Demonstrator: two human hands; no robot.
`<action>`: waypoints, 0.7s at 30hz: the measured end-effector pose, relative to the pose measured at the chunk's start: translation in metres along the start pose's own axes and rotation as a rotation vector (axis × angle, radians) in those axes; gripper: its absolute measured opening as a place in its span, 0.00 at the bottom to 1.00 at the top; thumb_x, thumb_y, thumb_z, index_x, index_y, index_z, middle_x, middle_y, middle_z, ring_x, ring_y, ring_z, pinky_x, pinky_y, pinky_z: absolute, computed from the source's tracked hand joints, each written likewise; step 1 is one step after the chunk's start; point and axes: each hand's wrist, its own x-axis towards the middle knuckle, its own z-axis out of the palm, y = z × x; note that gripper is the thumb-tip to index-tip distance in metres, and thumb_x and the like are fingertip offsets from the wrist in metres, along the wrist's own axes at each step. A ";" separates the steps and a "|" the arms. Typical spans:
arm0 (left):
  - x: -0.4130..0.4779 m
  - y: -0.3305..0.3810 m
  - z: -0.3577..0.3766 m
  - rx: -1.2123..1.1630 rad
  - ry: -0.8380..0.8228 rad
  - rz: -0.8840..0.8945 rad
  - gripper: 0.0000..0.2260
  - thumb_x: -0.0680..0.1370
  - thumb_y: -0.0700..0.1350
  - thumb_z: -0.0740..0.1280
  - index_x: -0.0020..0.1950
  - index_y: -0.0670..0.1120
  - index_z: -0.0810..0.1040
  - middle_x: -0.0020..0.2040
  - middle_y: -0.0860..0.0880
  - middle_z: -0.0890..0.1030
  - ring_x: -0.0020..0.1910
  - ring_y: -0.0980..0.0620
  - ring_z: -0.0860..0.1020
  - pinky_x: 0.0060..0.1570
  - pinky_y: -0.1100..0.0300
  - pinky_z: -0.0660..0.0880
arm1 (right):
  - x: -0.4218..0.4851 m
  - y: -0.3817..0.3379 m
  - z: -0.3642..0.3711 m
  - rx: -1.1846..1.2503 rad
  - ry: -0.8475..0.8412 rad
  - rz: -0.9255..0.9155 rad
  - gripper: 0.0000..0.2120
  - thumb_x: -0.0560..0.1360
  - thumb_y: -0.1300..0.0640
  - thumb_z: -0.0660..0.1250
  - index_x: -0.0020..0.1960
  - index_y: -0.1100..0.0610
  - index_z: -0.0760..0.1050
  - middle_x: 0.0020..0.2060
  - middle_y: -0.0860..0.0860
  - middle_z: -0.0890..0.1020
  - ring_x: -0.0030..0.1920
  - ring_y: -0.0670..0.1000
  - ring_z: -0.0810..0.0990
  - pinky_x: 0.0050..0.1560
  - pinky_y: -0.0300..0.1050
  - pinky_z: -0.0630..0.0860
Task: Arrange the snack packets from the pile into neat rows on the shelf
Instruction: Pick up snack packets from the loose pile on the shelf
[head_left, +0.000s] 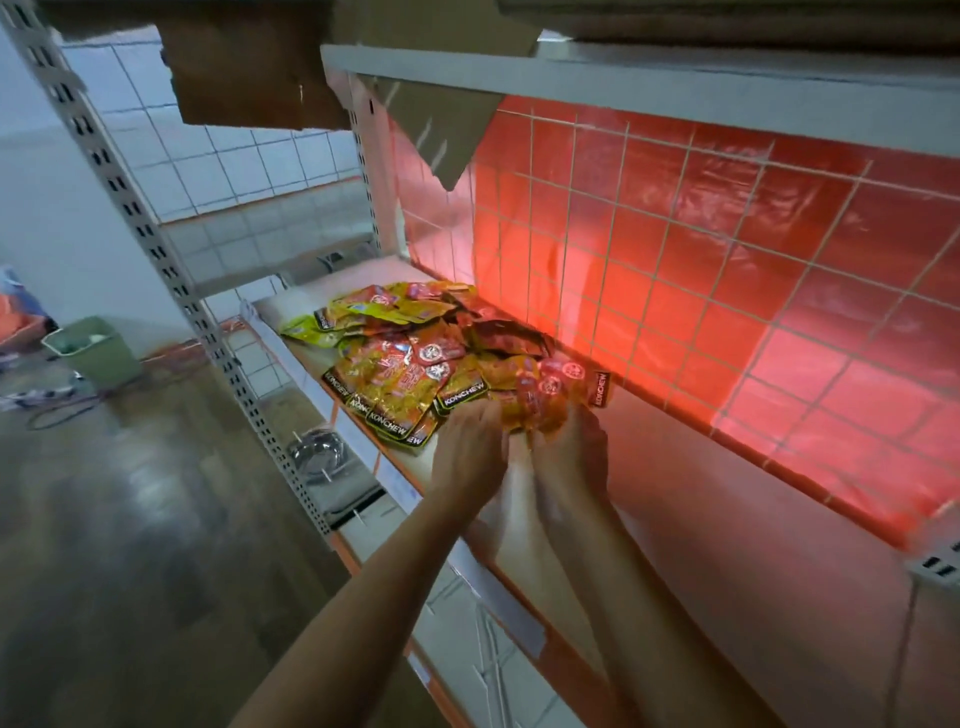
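Note:
A loose pile of snack packets (405, 353), yellow, orange and red with black "KONCHEW" strips, lies on the shelf board (701, 519) toward its left end. My left hand (467, 452) and my right hand (569, 454) reach in side by side at the near edge of the pile. Together they grip a small bunch of orange packets (545, 400), held slightly raised next to the pile. The fingertips are hidden under the packets.
A red-lit wire grid back panel (727, 270) closes the shelf behind. An upper shelf (623, 78) hangs overhead with cardboard (249, 73) sticking out. A perforated upright (171, 270) stands at left. On the floor sit a green bin (93, 348) and a metal bowl (317, 452).

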 end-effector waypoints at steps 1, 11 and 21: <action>0.006 0.000 0.002 0.007 0.013 0.016 0.08 0.77 0.43 0.63 0.55 0.43 0.75 0.51 0.46 0.78 0.52 0.44 0.75 0.53 0.54 0.70 | 0.006 0.000 0.004 -0.013 0.001 -0.002 0.29 0.74 0.54 0.66 0.73 0.56 0.62 0.60 0.60 0.77 0.60 0.62 0.74 0.59 0.52 0.71; 0.024 0.001 0.014 0.204 -0.006 -0.066 0.18 0.78 0.54 0.61 0.66 0.51 0.69 0.64 0.49 0.72 0.63 0.46 0.69 0.54 0.52 0.67 | 0.027 0.008 0.016 -0.256 -0.041 0.025 0.33 0.71 0.50 0.67 0.73 0.56 0.60 0.63 0.58 0.74 0.63 0.61 0.71 0.59 0.51 0.68; 0.011 0.019 -0.007 -0.124 0.021 -0.170 0.19 0.75 0.54 0.68 0.59 0.43 0.70 0.54 0.43 0.74 0.51 0.41 0.78 0.47 0.51 0.74 | 0.005 0.010 -0.018 0.178 0.055 0.159 0.18 0.80 0.58 0.55 0.68 0.54 0.69 0.58 0.63 0.79 0.59 0.65 0.76 0.55 0.51 0.71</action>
